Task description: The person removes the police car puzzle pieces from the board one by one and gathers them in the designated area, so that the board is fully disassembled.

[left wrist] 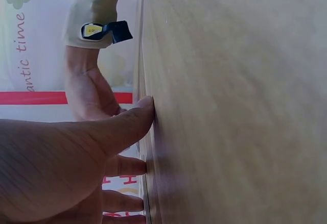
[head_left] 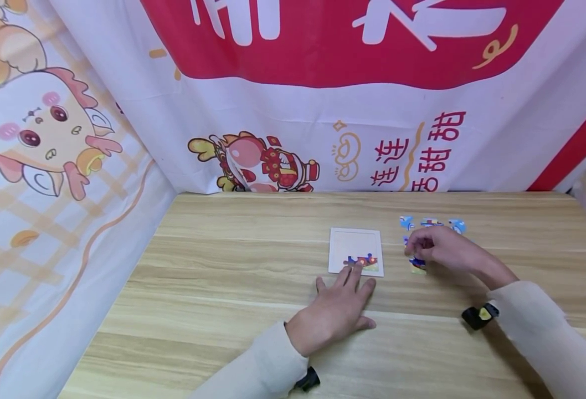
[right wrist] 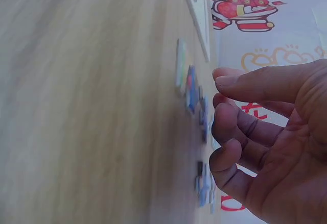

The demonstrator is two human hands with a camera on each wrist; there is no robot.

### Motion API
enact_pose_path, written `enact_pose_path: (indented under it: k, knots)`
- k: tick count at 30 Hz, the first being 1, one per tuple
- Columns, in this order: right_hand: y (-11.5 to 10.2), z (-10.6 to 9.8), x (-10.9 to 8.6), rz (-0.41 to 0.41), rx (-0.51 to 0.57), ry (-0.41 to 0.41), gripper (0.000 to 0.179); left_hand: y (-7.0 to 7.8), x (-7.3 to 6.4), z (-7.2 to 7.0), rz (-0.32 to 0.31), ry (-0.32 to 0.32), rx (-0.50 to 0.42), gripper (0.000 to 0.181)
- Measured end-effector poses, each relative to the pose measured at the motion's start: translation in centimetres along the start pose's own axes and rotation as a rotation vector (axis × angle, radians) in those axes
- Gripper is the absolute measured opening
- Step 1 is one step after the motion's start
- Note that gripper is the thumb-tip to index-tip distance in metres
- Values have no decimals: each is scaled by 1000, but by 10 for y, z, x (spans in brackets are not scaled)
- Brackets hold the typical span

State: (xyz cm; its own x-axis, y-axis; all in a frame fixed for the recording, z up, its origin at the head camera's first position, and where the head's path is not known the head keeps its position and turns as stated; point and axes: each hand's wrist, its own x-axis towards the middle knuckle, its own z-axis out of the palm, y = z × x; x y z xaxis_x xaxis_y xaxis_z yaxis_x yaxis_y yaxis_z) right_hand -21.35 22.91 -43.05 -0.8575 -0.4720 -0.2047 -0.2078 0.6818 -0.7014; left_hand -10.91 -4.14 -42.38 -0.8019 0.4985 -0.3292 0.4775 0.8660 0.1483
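Note:
A square white puzzle tray (head_left: 355,237) lies on the wooden table, with joined colourful jigsaw pieces (head_left: 368,261) along its bottom right. My left hand (head_left: 334,311) spreads its straight fingers at the tray's near edge, fingertips right at those pieces; in the left wrist view its thumb (left wrist: 137,118) reaches to the tabletop. To the right of the tray, my right hand (head_left: 445,248) is over loose jigsaw pieces (head_left: 417,265) and hides some of them. In the right wrist view its fingers (right wrist: 227,124) are loosely bent above the pieces (right wrist: 191,89), with nothing visible between them and the thumb.
More loose blue jigsaw pieces (head_left: 457,225) lie beyond the right hand. Printed white and red cloth (head_left: 283,105) hangs along the table's back edge, and another printed cloth (head_left: 88,233) along the left. Each wrist wears a black strap (head_left: 479,316).

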Motion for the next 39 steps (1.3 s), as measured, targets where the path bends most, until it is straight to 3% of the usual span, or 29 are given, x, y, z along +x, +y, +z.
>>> enact_pose_path:
  k: [9, 19, 27, 39]
  knots:
    - [-25, 8, 13, -63, -49, 16, 14, -1, -1, 4, 28, 31, 25, 78]
    - [-49, 23, 35, -141, -10, 10, 13, 7, 2, 6, 54, 40, 54, 74]
    - [-60, 36, 51, -120, 39, -32, 13, 8, 2, 7, 61, 43, 70, 72]
    - [-71, 52, 68, -131, 20, -107, 14, 8, 3, 6, 75, 39, 77, 71]
